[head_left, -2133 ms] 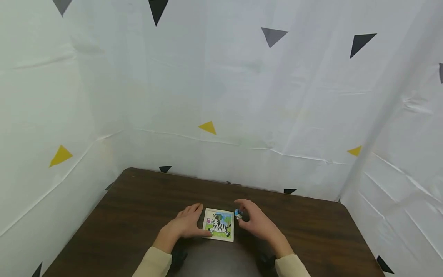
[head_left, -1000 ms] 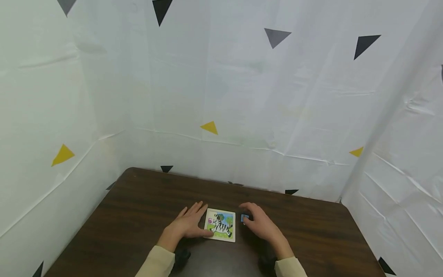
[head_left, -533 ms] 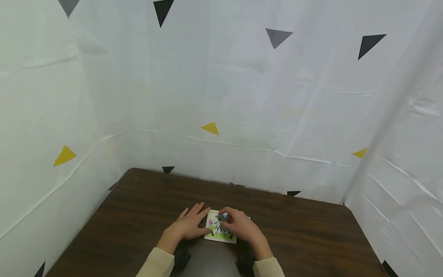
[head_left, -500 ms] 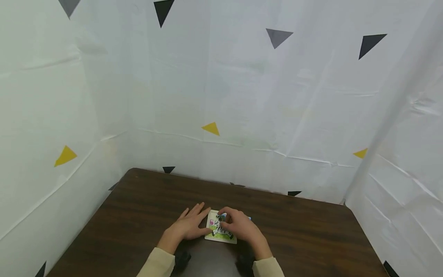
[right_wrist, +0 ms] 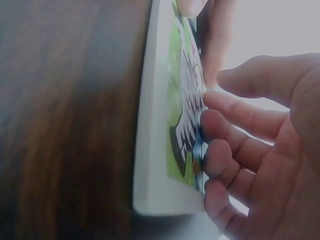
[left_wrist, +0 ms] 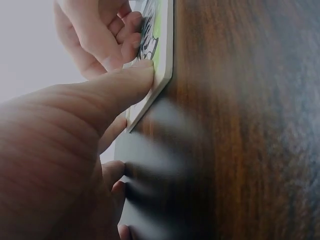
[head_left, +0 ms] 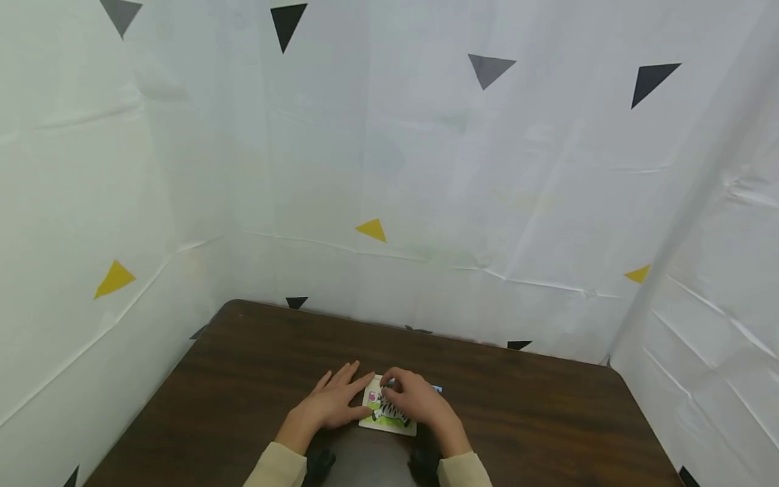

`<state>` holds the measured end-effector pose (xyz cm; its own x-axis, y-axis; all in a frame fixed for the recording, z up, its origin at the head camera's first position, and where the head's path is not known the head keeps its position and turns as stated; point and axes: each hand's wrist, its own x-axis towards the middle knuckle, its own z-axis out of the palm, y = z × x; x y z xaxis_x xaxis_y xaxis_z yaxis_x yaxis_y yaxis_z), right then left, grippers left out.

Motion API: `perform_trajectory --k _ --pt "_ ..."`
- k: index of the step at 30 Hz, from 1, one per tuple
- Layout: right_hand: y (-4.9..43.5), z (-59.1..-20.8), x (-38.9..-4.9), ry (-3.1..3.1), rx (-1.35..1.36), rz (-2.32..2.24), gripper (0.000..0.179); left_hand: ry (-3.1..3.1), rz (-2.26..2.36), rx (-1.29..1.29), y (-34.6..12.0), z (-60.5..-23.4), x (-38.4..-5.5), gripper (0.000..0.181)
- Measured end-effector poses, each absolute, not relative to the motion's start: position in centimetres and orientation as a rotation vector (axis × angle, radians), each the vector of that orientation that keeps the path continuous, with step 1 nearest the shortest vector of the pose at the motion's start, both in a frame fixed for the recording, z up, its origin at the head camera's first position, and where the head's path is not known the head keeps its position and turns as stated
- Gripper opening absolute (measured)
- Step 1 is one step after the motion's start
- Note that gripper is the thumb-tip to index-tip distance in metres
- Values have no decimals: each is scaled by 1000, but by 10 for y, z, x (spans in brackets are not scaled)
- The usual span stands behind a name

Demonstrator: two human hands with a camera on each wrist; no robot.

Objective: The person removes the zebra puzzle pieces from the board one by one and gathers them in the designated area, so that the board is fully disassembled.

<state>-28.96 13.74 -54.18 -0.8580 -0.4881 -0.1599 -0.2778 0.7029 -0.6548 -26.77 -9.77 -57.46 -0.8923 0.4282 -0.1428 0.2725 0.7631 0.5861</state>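
A square zebra picture puzzle (head_left: pixel 388 421) in a pale wooden frame lies on the table before me. My left hand (head_left: pixel 328 408) spreads at its left side, fingers straight, the thumb (left_wrist: pixel 137 80) resting on the near left corner of the frame. My right hand (head_left: pixel 420 404) is over the upper right of the puzzle, covering part of the picture. In the right wrist view its bent fingertips (right_wrist: pixel 215 155) touch the picture surface, with the thumb raised a little off it; no piece shows between them. A small blue puzzle piece (head_left: pixel 437 389) lies just right of the puzzle, partly hidden by the right hand.
The dark wood-grain table (head_left: pixel 535 419) extends to both sides and behind the puzzle. White sheeting (head_left: pixel 426 169) printed with yellow, black and grey triangles hangs around the back and sides.
My right hand set down the blue piece to the right of the puzzle, then moved left onto the picture. My left hand stays at the frame's left side.
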Motion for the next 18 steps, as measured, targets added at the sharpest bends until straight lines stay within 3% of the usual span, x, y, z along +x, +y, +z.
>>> perform_trajectory --k 11,18 --pt "125 -544 -294 2668 -499 -861 7 2717 816 532 -100 -597 -276 83" --pt "121 -542 -295 2712 -480 -817 9 2707 829 511 -96 -572 -264 79"
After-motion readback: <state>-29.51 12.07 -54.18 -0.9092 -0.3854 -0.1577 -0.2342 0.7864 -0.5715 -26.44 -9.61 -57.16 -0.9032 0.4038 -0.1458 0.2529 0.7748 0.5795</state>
